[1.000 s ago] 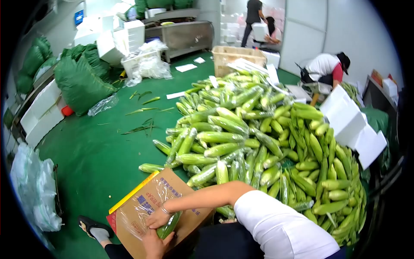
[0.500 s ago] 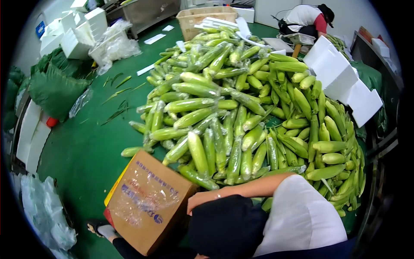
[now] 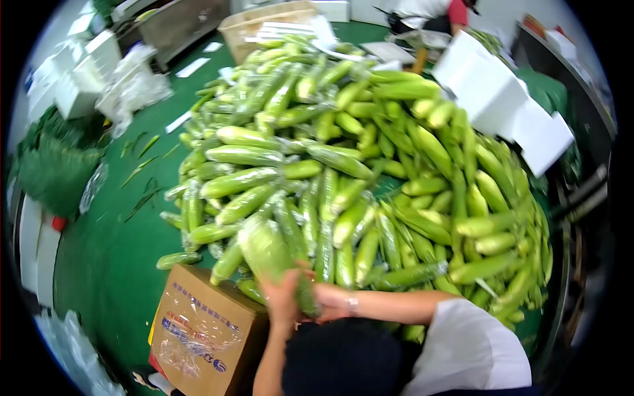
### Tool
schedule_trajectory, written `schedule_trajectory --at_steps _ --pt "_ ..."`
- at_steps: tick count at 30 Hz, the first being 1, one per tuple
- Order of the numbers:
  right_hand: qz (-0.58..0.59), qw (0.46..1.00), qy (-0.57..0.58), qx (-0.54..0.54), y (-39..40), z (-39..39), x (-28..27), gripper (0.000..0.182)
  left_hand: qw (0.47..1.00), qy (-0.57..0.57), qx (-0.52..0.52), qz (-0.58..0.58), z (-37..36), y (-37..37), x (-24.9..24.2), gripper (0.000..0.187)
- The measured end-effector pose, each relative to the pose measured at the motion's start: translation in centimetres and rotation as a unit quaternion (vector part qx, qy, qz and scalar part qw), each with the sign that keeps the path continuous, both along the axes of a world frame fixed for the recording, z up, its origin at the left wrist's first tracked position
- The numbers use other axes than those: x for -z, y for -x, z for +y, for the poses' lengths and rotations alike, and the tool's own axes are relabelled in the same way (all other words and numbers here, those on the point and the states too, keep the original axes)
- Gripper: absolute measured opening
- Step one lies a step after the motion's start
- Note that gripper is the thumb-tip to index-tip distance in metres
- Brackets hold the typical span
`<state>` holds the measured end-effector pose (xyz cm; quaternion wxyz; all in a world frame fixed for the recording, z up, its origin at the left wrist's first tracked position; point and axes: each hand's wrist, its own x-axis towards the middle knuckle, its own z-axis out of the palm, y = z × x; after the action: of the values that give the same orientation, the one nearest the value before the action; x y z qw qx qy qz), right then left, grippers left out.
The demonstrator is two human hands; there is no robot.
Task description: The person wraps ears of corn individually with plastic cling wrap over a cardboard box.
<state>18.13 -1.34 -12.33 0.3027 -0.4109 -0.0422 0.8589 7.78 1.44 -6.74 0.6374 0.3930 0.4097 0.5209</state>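
My left hand (image 3: 280,298) is closed around an ear of corn (image 3: 264,251) in its green husk, lifted at the near edge of the heap and blurred by motion. Right beside it, my right hand (image 3: 332,302), with a band at the wrist, has its fingers around the lower end of a green ear (image 3: 306,295) between the two hands. Many ears just beyond are wrapped in clear film, such as this wrapped ear (image 3: 244,156). Close to my left forearm stands a brown cardboard box (image 3: 198,330) with blue print and some clear film on its front.
Unwrapped corn (image 3: 492,224) is heaped on the right, beside white foam boards (image 3: 502,99). A beige bin (image 3: 264,26) stands behind the heap. Green sacks (image 3: 59,152) and foam boxes (image 3: 82,86) lie at the left. Another person (image 3: 429,13) is at the back right.
My left hand has come up from below and now grips an ear of corn. My right hand has left my dark-clothed leg and joined it. The view has shifted, so the heap sits further left.
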Motion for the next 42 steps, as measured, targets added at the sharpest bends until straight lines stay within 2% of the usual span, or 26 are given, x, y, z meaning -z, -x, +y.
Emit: schedule_trajectory --at_steps 1,2,3,5,7,8,11,13,16,18,19,21,22,23,24,25,27,28,32,34,35,36,37,39,41,42 --pt "-0.064 0.993 -0.019 -0.097 -3.9 0.7 -5.3 0.043 0.993 0.084 0.041 -0.075 0.5 -1.7 0.1 0.042" --pt "-0.232 0.942 -0.164 -0.181 -7.8 1.3 0.0 0.044 0.979 0.17 0.05 -0.102 1.9 -2.8 -0.1 0.034" --pt "-0.501 0.746 -0.393 -0.196 -12.1 2.0 -2.3 0.039 0.979 0.16 0.015 -0.129 3.7 -4.6 0.6 0.033" --pt "-0.83 0.362 -0.365 -0.216 -22.7 2.7 0.8 0.063 0.982 0.09 -0.072 -0.148 10.2 -5.9 2.5 0.042" --pt "-0.822 0.404 -0.138 -0.377 -29.3 0.6 1.7 0.078 0.973 0.016 -0.04 -0.228 17.2 -6.1 2.0 0.072" --pt "-0.821 0.4 -0.151 -0.378 -30.9 -0.5 2.5 0.078 0.975 0.04 -0.05 -0.214 19.1 -6.6 1.2 0.091" --pt "-0.841 0.399 -0.189 -0.312 -31.5 -2.1 3.4 0.075 0.981 -0.189 0.038 -0.018 18.2 -3.1 -1.1 0.083" --pt "-0.835 0.422 -0.295 -0.196 -30.6 -3.1 2.9 0.062 0.987 -0.142 -0.028 0.065 13.2 2.7 0.4 0.055" --pt "-0.689 0.588 -0.422 -0.04 -22.6 -0.8 -2.3 0.059 0.947 -0.091 -0.172 0.255 2.0 14.4 2.4 0.034" --pt "-0.471 0.752 -0.46 0.035 -13.0 1.4 -7.1 0.051 0.865 -0.014 -0.302 0.401 -7.2 21.9 1.6 0.031" --pt "-0.438 0.759 -0.482 -0.012 -7.8 2.3 -10.0 0.052 0.807 0.035 -0.366 0.462 -11.6 25.3 1.6 0.032" --pt "-0.425 0.664 -0.602 -0.127 1.6 4.3 -11.7 0.063 0.653 0.093 -0.403 0.634 -18.4 30.1 0.2 0.039" --pt "-0.411 0.532 -0.711 -0.205 7.5 5.8 -13.1 0.066 0.596 0.151 -0.384 0.689 -20.4 31.5 0.0 0.052" --pt "-0.305 0.555 -0.74 -0.228 14.0 5.9 -14.8 0.065 0.591 0.155 -0.392 0.688 -21.4 32.4 0.2 0.052" --pt "-0.296 0.434 -0.819 -0.232 19.3 6.7 -12.9 0.07 0.562 0.136 -0.346 0.739 -21.5 33.3 0.5 0.056" --pt "-0.282 0.437 -0.808 -0.275 23.7 6.5 -11.0 0.072 0.53 0.117 -0.295 0.786 -21.8 33.3 1.0 0.061" --pt "-0.274 0.406 -0.806 -0.332 30.6 5.7 -8.3 0.068 0.593 0.189 -0.195 0.758 -20.1 32.9 1.4 0.062" --pt "-0.275 0.402 -0.808 -0.331 32.1 5.4 -6.9 0.068 0.558 0.125 -0.241 0.784 -19.3 33.3 3.7 0.052" --pt "-0.273 0.378 -0.837 -0.286 32.5 3.3 -3.7 0.054 0.602 0.122 -0.219 0.759 -18.7 36.2 6.1 0.037" --pt "-0.261 0.409 -0.818 -0.309 30.8 2.4 -3.4 0.055 0.854 0.174 -0.255 0.419 -20.8 37.1 6.3 0.034" --pt "-0.262 0.412 -0.816 -0.308 30.0 2.0 -3.6 0.055 0.854 0.174 -0.251 0.421 -21.6 37.0 5.0 0.034" --pt "-0.221 0.345 -0.855 -0.318 29.3 1.6 -3.7 0.058 0.926 0.134 -0.326 0.137 -22.8 36.9 3.2 0.029" --pt "-0.18 0.274 -0.886 -0.328 28.9 1.2 -3.8 0.061 0.91 0.084 -0.372 -0.163 -23.6 36.7 1.6 0.026" --pt "-0.157 0.282 -0.863 -0.388 29.5 1.4 -3.6 0.062 0.877 0.047 -0.477 -0.041 -20.0 35.0 2.1 0.023" --pt "-0.128 0.317 -0.831 -0.439 30.1 3.1 -2.6 0.06 0.875 -0.026 -0.412 0.251 -17.2 34.5 4.9 0.019" --pt "-0.082 0.33 -0.845 -0.413 30.1 3.6 -2.1 0.059 0.817 -0.083 -0.333 0.463 -16.3 33.9 5.0 0.025"
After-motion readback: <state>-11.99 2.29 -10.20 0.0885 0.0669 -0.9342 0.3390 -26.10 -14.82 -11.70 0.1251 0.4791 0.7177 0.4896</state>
